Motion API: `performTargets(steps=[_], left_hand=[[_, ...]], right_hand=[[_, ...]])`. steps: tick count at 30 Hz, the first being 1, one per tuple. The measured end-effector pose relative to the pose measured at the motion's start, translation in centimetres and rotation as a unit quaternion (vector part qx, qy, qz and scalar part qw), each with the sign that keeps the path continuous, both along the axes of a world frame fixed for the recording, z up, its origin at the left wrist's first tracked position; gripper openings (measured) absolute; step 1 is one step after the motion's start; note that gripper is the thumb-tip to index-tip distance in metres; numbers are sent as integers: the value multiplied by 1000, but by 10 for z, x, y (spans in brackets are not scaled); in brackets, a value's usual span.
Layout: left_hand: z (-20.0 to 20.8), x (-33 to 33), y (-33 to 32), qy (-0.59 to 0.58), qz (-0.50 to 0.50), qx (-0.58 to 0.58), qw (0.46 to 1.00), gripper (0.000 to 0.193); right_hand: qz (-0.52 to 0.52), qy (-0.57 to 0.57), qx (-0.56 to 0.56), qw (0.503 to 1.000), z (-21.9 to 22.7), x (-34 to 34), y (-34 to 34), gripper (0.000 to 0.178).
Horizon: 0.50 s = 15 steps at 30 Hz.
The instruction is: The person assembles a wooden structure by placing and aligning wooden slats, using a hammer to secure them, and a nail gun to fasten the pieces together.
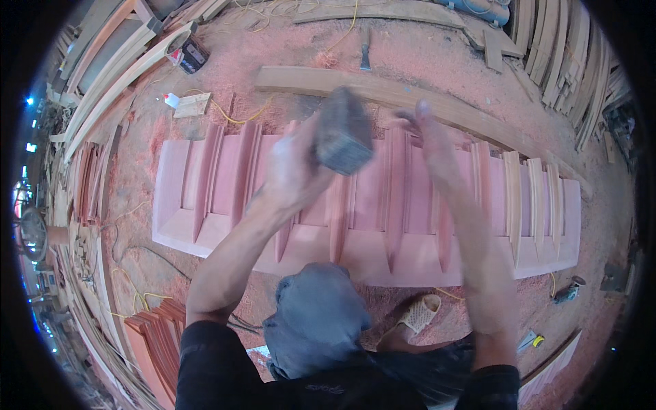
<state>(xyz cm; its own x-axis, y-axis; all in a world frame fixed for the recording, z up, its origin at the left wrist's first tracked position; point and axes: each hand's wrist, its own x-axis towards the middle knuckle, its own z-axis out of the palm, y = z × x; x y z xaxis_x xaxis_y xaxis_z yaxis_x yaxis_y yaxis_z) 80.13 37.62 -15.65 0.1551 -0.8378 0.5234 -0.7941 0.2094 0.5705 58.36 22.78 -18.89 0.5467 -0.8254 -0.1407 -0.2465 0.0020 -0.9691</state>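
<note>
My left hand [290,164] is closed on a dark, squared block [344,133], raised over the panel's far middle; motion blurs both. To its right, my right hand [432,133] is lifted near the panel's far edge. Its fingers are up and apart, partly blurred, and I make out nothing held. Below both hands lies a long, pinkish wooden panel [424,263] with a pale sloping border. Narrow moulded wooden strips [395,198] cross it at intervals, their near ends pointed. Toward the right, several strips [514,205] are paler.
A long plank [383,89] lies beyond the panel. Pink sawdust covers the floor, with a bucket [188,55], white bottle [171,100] and flat-bladed tool [365,51]. Reddish boards [154,348] are stacked near left. A power tool [568,290] lies right; curved timbers [560,55] lean far right.
</note>
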Motion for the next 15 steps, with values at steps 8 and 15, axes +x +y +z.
performTargets(steps=[8, 15], left_hand=[[-24, 85, -38, 117, 55, 390, 912, 40], [-67, 88, -207, 56, -93, 489, 866, 48]], right_hand=[[-123, 379, -137, 907, -197, 20, 48, 101], [-104, 338, -140, 925, -171, 18, 38, 99]])
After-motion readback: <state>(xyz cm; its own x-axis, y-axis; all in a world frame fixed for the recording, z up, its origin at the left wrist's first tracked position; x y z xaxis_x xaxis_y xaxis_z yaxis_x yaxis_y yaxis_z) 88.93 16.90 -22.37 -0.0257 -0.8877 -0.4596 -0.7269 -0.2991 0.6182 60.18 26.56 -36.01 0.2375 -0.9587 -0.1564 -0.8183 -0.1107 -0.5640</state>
